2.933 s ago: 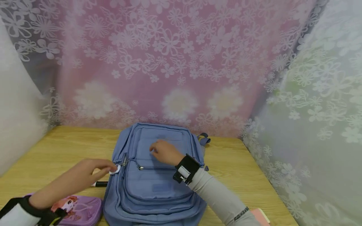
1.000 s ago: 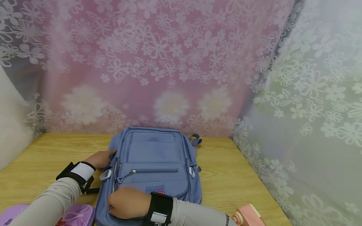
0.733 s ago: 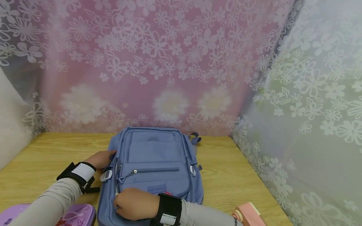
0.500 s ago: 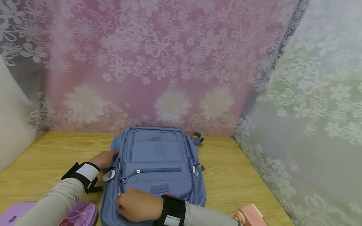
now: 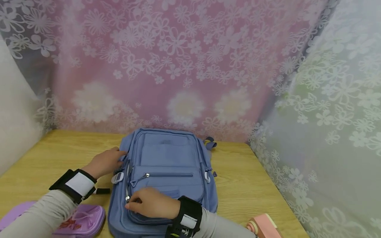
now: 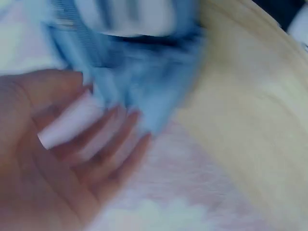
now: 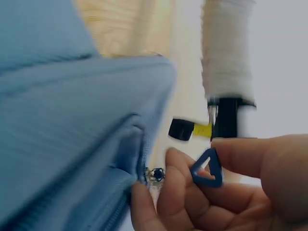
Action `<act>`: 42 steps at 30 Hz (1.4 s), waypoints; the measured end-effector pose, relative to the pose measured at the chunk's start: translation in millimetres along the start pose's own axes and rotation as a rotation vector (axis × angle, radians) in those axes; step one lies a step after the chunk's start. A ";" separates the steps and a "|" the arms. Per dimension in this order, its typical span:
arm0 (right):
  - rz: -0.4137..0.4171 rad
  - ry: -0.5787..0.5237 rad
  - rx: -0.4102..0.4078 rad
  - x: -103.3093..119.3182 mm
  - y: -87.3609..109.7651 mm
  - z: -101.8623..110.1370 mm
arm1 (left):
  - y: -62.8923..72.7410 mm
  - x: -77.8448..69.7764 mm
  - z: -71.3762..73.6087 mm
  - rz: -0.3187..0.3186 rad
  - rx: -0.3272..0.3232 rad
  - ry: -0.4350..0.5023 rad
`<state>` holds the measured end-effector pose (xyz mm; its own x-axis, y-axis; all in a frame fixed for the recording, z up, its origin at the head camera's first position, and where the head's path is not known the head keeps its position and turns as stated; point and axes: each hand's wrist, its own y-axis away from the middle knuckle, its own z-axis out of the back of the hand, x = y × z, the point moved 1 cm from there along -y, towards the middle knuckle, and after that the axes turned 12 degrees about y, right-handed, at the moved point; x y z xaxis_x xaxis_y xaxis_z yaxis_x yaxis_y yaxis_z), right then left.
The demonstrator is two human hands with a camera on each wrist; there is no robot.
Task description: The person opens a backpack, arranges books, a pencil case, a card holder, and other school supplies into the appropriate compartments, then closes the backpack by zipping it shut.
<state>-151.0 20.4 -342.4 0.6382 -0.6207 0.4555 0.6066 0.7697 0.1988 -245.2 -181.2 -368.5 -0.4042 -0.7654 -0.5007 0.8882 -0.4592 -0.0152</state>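
Observation:
A blue backpack (image 5: 166,155) lies on the table with its front up. At its lower left, my right hand (image 5: 154,203) is beside a metal zipper slider (image 5: 127,199). The right wrist view shows a blue triangular zipper pull (image 7: 208,168) between the thumb and curled fingers of that hand, with the thumb tip at one corner. An unzipped stretch of the bag shows beside the slider there. My left hand (image 5: 104,162), fingers loosely spread, is at the bag's upper left side. In the blurred left wrist view its fingertips (image 6: 130,118) overlap the blue fabric and hold nothing.
A purple pencil case (image 5: 89,221) lies at the front left, partly behind the left sleeve. A black-ended marker (image 5: 102,191) sits left of the bag. At the front right is a pink object with a cream roll (image 5: 263,226). Flowered curtains (image 5: 178,66) enclose the table.
My right hand went from above the bag's middle to its lower left, then its grip loosened and shifted slightly. My left hand went from the white side tag to the upper side, then loosened.

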 end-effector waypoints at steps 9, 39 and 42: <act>-0.094 -0.313 -0.130 -8.6 4.1 16.3 | 29.7 -44.1 4.1 -0.377 0.204 0.144; -0.103 -0.350 -0.020 -1.7 0.4 3.8 | 34.8 -37.3 -13.3 -0.629 -0.019 -0.269; -0.102 -0.308 -0.005 0.3 2.4 -1.3 | 37.5 -35.6 -16.4 -0.624 0.004 -0.256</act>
<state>-148.7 21.8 -342.9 0.4008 -0.6194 0.6750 0.6629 0.7047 0.2531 -193.9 -163.8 -365.4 -0.8808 -0.4387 -0.1782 0.4709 -0.8511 -0.2319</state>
